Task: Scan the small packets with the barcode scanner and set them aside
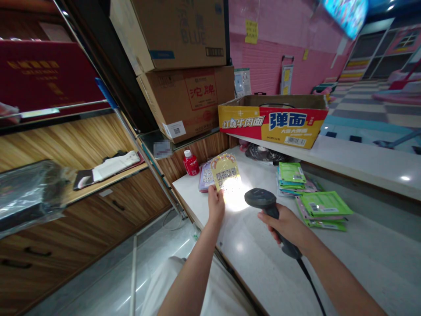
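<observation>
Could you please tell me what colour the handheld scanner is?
The scanner in the right hand is black, shown in the head view.

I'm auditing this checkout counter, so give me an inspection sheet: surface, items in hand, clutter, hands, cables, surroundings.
Surface: white counter, one bright lit patch.
In hand: yellow packet; scanner aimed at it.
Clutter: green packets, purple packets, red bottle.
Hands: left hand holds the yellow packet, right hand holds the scanner.
Cables: black cable trails from the scanner.
Surroundings: open carton, cardboard boxes, pink wall.

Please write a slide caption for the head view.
The left hand holds a yellow packet before the barcode scanner in the right hand.
</observation>
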The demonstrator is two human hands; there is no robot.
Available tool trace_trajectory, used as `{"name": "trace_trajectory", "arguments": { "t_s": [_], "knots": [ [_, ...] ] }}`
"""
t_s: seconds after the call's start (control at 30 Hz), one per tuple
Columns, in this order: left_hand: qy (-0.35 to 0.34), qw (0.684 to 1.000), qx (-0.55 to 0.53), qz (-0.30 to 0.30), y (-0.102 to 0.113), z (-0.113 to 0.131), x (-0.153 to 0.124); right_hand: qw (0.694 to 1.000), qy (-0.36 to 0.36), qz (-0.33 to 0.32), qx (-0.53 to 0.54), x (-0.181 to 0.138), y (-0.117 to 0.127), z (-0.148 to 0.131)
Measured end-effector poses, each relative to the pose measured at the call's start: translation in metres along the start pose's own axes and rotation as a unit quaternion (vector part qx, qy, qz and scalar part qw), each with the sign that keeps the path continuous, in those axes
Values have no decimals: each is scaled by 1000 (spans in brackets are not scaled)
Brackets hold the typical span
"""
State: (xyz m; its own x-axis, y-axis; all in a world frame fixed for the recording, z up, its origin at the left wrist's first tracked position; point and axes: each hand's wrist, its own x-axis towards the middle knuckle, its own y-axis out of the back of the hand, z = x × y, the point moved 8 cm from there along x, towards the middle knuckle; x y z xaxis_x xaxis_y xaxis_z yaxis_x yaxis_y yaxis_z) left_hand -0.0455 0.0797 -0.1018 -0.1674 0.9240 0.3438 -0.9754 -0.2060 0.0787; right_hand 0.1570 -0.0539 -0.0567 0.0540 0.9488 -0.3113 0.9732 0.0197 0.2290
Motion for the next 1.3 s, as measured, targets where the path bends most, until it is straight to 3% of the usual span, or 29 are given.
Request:
{"name": "trace_trajectory", "arguments": {
  "t_s": [0.3,0.5,0.57,0.7,0.8,0.9,1.03,1.1,1.17,1.3],
  "knots": [
    [-4,998,-49,-40,-6,0,-3,1000,18,17,17,-1,0,-3],
    [-48,997,-38,-52,-5,21,-11,995,55,53,56,-1,10,-8],
    [-58,998,-27,-31,1,30,-10,994,66,65,64,-3,14,-11],
    [-65,995,-4,80,30,45,11,992,72,79,68,-6,20,-14],
    [-45,987,91,129,50,50,42,993,62,79,69,-7,23,-14],
    [12,967,228,114,60,44,68,995,56,61,60,-8,21,-17],
    [60,912,394,100,67,37,71,995,63,55,55,-12,21,-23],
    [34,893,436,103,68,42,62,994,67,62,59,-13,22,-25],
    [-45,890,447,78,60,53,50,993,68,70,62,-14,23,-25],
    [-207,876,433,-51,31,68,19,994,63,70,64,-9,23,-20]
  ]
}}
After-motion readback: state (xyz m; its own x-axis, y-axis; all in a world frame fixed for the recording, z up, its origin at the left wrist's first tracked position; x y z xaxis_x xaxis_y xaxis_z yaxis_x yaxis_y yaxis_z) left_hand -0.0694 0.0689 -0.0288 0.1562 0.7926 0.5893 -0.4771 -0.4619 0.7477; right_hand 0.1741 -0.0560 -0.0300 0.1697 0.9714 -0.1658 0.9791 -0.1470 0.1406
